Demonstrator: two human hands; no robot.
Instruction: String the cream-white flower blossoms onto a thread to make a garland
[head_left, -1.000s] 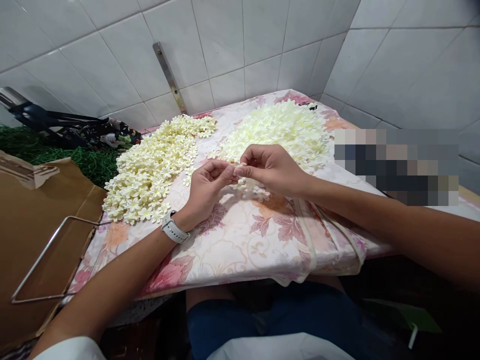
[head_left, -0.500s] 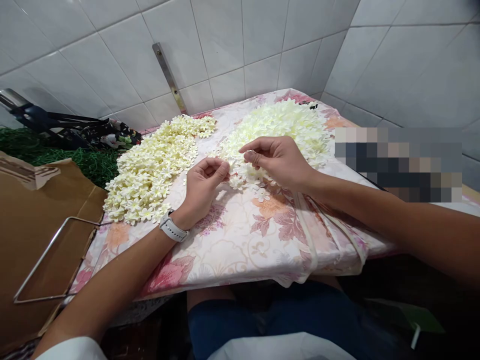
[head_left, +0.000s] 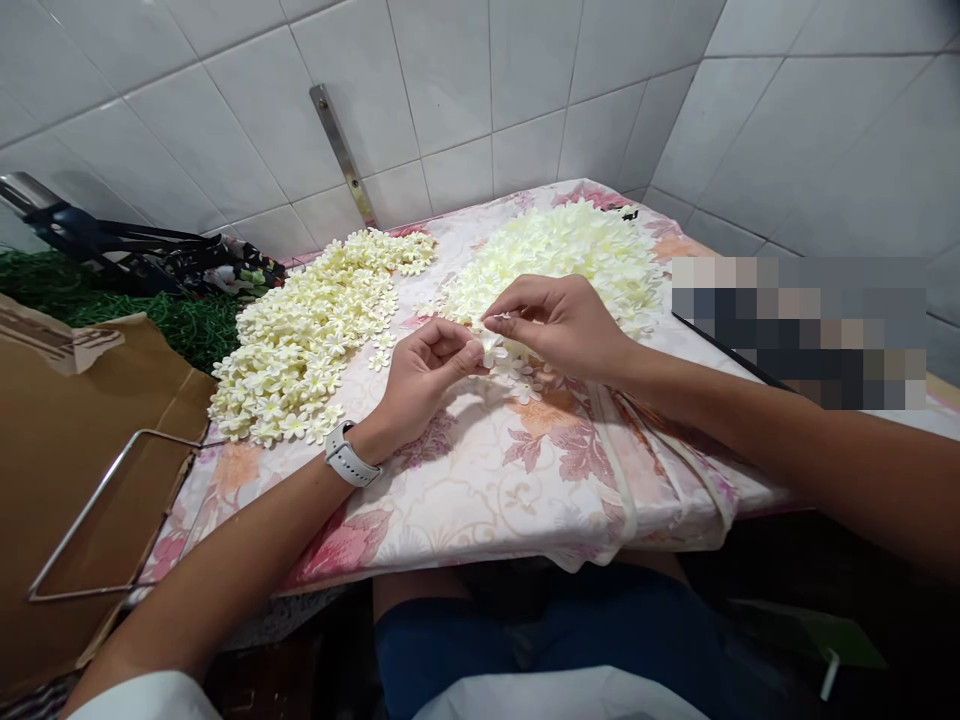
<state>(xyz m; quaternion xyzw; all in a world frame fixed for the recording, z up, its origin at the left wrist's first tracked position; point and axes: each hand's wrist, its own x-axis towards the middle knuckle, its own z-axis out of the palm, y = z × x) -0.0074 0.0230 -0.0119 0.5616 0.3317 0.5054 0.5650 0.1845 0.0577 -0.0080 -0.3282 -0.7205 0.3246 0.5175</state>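
Note:
Between the thumb and forefinger of my left hand [head_left: 431, 372] is a small white flower [head_left: 492, 350], held just above the cloth. My right hand [head_left: 570, 325] is closed in a pinch right above that flower; whatever lies between its fingertips is too small to make out. Behind my right hand spreads a pile of loose white petal pieces [head_left: 555, 245], partly covered by the hand. On the left lies a heap of cream flowers with yellow middles [head_left: 300, 345]. A few loose white pieces [head_left: 523, 382] rest on the cloth below my hands.
A floral tablecloth [head_left: 465, 500] covers the table. At left stand a cardboard box [head_left: 82, 480] with a bent metal wire [head_left: 82, 515], green stringy material [head_left: 180, 325] and a folded umbrella [head_left: 172, 260]. The tiled wall [head_left: 450, 90] borders the back. A blurred patch hides the right side.
My left hand has moved right, closer to my right hand, and a white flower now shows at its fingertips. My right fingers have closed together.

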